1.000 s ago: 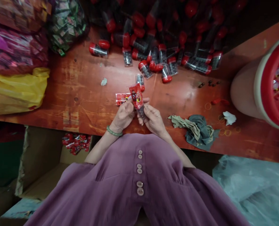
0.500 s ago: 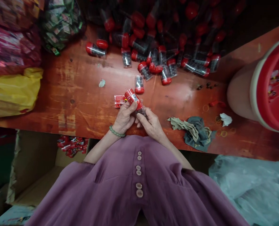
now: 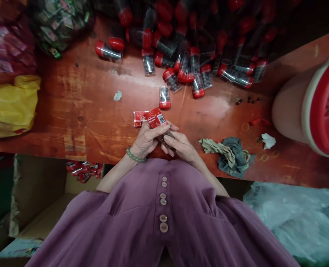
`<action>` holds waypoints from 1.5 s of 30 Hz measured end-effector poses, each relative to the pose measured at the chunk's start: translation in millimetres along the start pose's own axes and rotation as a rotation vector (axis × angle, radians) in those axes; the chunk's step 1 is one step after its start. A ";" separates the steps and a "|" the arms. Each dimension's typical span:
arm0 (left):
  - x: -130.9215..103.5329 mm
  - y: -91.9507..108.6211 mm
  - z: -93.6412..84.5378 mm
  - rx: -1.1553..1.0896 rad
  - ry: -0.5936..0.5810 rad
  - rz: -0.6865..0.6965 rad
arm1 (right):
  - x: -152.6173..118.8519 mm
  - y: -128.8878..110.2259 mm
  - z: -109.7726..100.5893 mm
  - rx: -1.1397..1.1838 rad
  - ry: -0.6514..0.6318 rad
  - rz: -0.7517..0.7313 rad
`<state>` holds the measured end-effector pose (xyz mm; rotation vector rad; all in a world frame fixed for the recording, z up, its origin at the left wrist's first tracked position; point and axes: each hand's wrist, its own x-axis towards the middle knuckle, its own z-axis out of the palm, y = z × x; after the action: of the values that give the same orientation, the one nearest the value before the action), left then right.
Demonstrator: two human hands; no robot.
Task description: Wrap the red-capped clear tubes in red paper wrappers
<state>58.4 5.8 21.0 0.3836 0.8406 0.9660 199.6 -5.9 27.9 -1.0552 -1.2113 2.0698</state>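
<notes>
In front of my body, my left hand [image 3: 148, 141], with a green bead bracelet on its wrist, pinches a red printed card [image 3: 155, 118] that has a barcode. My right hand [image 3: 182, 144] is closed round the lower part of a small clear container with dark contents [image 3: 166, 136]. Card and container meet between the hands; fingers hide most of the container. Under the held card's left side, a second red card [image 3: 139, 118] lies on the table. Just beyond stands or lies a clear tube with a red cap [image 3: 165, 97], dark balls inside.
A heap of red-capped tubes [image 3: 185, 70] fills the table's far side. To the right are a bucket with a red inside [image 3: 295, 107], a rag [image 3: 232, 155], rubber bands [image 3: 263, 157] and loose dark balls [image 3: 250, 99]. Bags, including a yellow one [image 3: 11, 105], line the left.
The held red card has turned and flattened out, so its barcode now faces up at the right. Both hands stay close together. The whole view has shifted slightly.
</notes>
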 end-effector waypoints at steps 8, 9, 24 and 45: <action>4.8 -5.7 -11.0 0.010 0.039 0.111 | 5.3 -0.4 -0.7 -0.142 0.075 -0.032; 4.1 -5.7 -11.1 0.026 0.023 0.097 | 5.1 -1.2 -0.6 -0.158 0.076 -0.027; -0.3 6.2 -18.1 0.100 -0.023 0.110 | 2.9 -3.1 2.3 -0.205 0.115 -0.049; -0.5 10.7 -22.6 0.045 0.089 0.262 | 8.0 -3.8 10.2 -0.252 0.134 -0.120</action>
<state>34.8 9.6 13.6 0.5007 0.9088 1.2159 186.9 -3.1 31.4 -1.1812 -1.4552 1.7602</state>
